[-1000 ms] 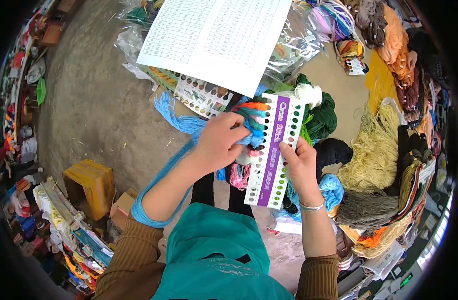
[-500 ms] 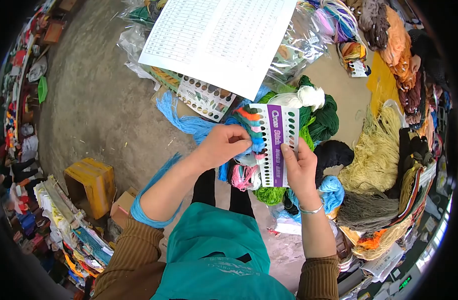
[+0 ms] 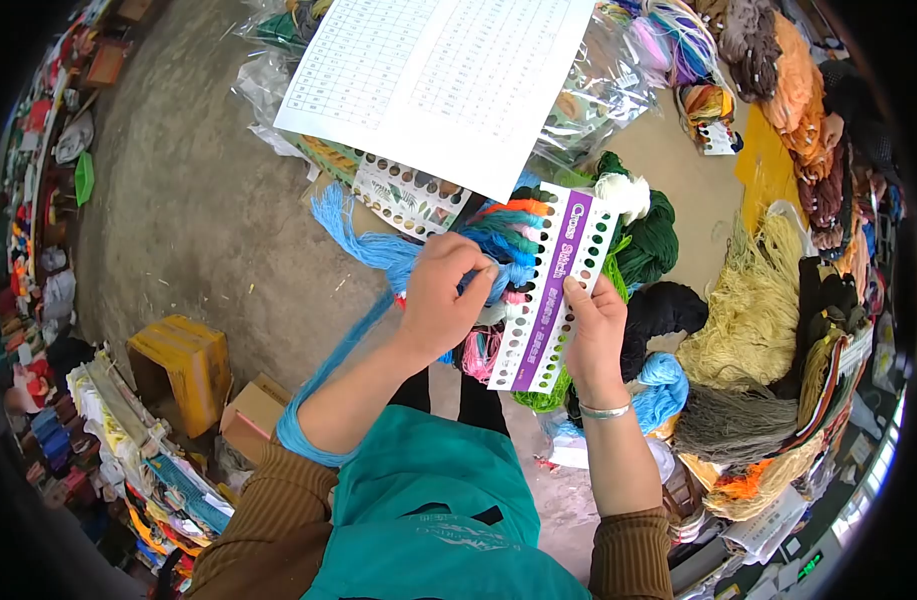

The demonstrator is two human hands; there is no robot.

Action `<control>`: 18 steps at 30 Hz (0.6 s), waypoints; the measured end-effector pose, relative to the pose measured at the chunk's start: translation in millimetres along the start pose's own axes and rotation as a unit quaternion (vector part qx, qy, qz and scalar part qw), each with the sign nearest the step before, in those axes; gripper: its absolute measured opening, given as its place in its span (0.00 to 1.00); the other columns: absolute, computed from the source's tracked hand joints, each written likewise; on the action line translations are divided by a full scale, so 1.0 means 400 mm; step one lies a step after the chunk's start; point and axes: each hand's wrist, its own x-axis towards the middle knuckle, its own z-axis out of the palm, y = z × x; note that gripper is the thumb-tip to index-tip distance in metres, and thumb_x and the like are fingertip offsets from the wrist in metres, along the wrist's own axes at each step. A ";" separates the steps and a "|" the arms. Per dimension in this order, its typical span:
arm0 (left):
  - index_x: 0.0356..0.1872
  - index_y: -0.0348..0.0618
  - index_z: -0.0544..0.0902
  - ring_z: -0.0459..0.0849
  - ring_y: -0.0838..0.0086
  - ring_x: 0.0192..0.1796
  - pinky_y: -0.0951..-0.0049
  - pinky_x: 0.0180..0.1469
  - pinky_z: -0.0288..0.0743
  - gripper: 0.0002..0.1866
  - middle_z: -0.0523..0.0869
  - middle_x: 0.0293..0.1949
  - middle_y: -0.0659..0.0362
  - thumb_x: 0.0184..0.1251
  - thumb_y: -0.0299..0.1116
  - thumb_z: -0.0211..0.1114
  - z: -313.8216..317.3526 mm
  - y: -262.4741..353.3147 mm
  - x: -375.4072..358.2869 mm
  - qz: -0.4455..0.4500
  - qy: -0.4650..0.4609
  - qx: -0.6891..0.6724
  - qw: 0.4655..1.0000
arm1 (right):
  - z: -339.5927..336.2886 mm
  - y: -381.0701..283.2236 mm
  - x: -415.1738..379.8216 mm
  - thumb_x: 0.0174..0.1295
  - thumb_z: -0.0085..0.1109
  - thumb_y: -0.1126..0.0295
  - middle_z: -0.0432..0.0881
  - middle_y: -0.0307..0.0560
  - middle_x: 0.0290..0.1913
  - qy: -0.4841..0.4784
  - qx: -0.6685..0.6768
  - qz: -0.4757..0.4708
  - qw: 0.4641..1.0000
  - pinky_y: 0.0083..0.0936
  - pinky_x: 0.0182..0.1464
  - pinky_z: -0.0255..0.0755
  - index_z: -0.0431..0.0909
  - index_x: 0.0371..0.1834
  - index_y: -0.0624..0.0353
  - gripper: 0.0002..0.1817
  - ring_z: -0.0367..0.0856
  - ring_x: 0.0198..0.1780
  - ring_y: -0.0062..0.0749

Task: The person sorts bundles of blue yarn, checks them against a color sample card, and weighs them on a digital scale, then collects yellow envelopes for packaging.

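One Cross Stitch thread card (image 3: 551, 290), over near edge of bench (image 3: 713, 195): newly tilted top-rightward, punched rows (image 3: 590, 262) exposed more fully for handling. Left hand (image 3: 441, 290): pinching light-blue floss (image 3: 506, 286); right hand (image 3: 595, 333): grasping card's right edge.

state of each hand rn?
Left hand: closed, pinching light-blue thread strands.
Right hand: closed, holding the white rectangular card with a purple stripe.

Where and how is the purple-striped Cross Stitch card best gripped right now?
Likely by the right edge of the card, coming from the right: thumb on the printed face, fingers behind. It looks thin and flat, and coloured threads crowd its left edge, where the left hand is. The right hand grips that right side.
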 end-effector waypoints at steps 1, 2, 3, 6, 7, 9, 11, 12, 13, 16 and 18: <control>0.28 0.36 0.79 0.80 0.63 0.38 0.63 0.43 0.71 0.05 0.80 0.31 0.56 0.60 0.26 0.66 -0.004 -0.001 0.003 0.000 0.000 0.000 1.000 | 0.003 -0.002 -0.001 0.69 0.56 0.74 0.85 0.40 0.43 0.013 -0.013 0.000 1.000 0.16 0.44 0.74 0.78 0.48 0.65 0.09 0.81 0.38 0.17; 0.29 0.37 0.79 0.80 0.61 0.41 0.62 0.46 0.71 0.05 0.81 0.32 0.56 0.59 0.26 0.66 -0.010 -0.002 0.008 -0.005 0.037 0.020 0.999 | 0.006 -0.007 -0.001 0.68 0.57 0.73 0.85 0.39 0.42 0.026 -0.026 -0.001 0.999 0.16 0.43 0.73 0.78 0.47 0.65 0.08 0.81 0.37 0.16; 0.30 0.38 0.80 0.79 0.59 0.43 0.60 0.50 0.70 0.04 0.81 0.32 0.57 0.58 0.26 0.67 -0.013 0.005 0.016 -0.011 0.073 0.039 0.997 | 0.007 -0.012 -0.002 0.68 0.57 0.73 0.85 0.39 0.42 0.026 -0.026 -0.002 0.999 0.16 0.43 0.73 0.78 0.47 0.65 0.08 0.81 0.37 0.16; 0.34 0.40 0.81 0.79 0.56 0.44 0.60 0.53 0.70 0.07 0.82 0.34 0.56 0.55 0.27 0.68 -0.024 0.036 0.033 0.052 0.046 0.040 0.997 | 0.008 -0.024 -0.007 0.68 0.56 0.73 0.85 0.39 0.42 0.013 -0.078 -0.028 0.996 0.16 0.43 0.73 0.78 0.47 0.65 0.09 0.81 0.37 0.16; 0.35 0.40 0.81 0.79 0.55 0.45 0.59 0.53 0.70 0.08 0.82 0.35 0.55 0.55 0.28 0.68 -0.029 0.041 0.038 0.103 -0.007 0.028 0.994 | 0.010 -0.027 -0.006 0.69 0.56 0.73 0.85 0.39 0.42 0.011 -0.084 -0.033 0.996 0.16 0.43 0.73 0.78 0.48 0.65 0.09 0.81 0.37 0.16; 0.40 0.39 0.82 0.80 0.56 0.46 0.60 0.51 0.72 0.10 0.83 0.38 0.53 0.58 0.29 0.67 -0.022 0.038 0.026 0.025 -0.073 0.001 0.997 | 0.011 -0.036 -0.004 0.69 0.56 0.73 0.85 0.39 0.43 0.001 -0.085 -0.036 0.996 0.16 0.43 0.73 0.78 0.49 0.65 0.09 0.80 0.38 0.15; 0.46 0.38 0.82 0.81 0.57 0.46 0.63 0.49 0.75 0.13 0.83 0.41 0.50 0.61 0.30 0.66 -0.026 0.032 0.014 -0.077 -0.141 -0.042 0.986 | 0.004 -0.045 -0.007 0.69 0.55 0.74 0.84 0.38 0.43 -0.006 -0.110 -0.033 0.993 0.16 0.44 0.73 0.77 0.50 0.66 0.10 0.78 0.40 0.14; 0.46 0.38 0.82 0.82 0.57 0.46 0.63 0.49 0.75 0.13 0.83 0.42 0.49 0.62 0.30 0.65 -0.030 0.020 0.012 -0.019 -0.162 -0.014 0.986 | -0.007 -0.034 -0.006 0.69 0.55 0.74 0.84 0.38 0.43 0.000 -0.125 -0.042 0.991 0.17 0.44 0.73 0.78 0.49 0.67 0.10 0.78 0.40 0.15; 0.47 0.37 0.82 0.82 0.56 0.46 0.62 0.49 0.75 0.13 0.83 0.42 0.48 0.63 0.30 0.63 -0.034 0.012 0.010 0.007 -0.185 -0.020 0.983 | -0.004 -0.043 -0.012 0.68 0.55 0.74 0.84 0.38 0.42 -0.015 -0.131 -0.049 0.990 0.18 0.45 0.73 0.78 0.49 0.67 0.10 0.77 0.41 0.16; 0.44 0.36 0.79 0.81 0.50 0.43 0.57 0.44 0.74 0.11 0.82 0.38 0.46 0.62 0.28 0.60 -0.055 0.025 0.012 0.038 -0.238 0.010 0.971 | -0.005 -0.055 -0.026 0.68 0.56 0.74 0.83 0.37 0.42 -0.037 -0.155 -0.051 0.986 0.17 0.45 0.72 0.78 0.45 0.67 0.08 0.75 0.41 0.14; 0.36 0.39 0.75 0.81 0.49 0.38 0.51 0.39 0.73 0.06 0.81 0.33 0.49 0.59 0.28 0.58 -0.069 0.072 0.018 0.059 -0.240 0.092 0.965 | -0.008 -0.063 -0.040 0.67 0.58 0.72 0.83 0.35 0.37 -0.027 -0.205 -0.043 0.977 0.16 0.41 0.71 0.79 0.42 0.66 0.07 0.75 0.38 0.13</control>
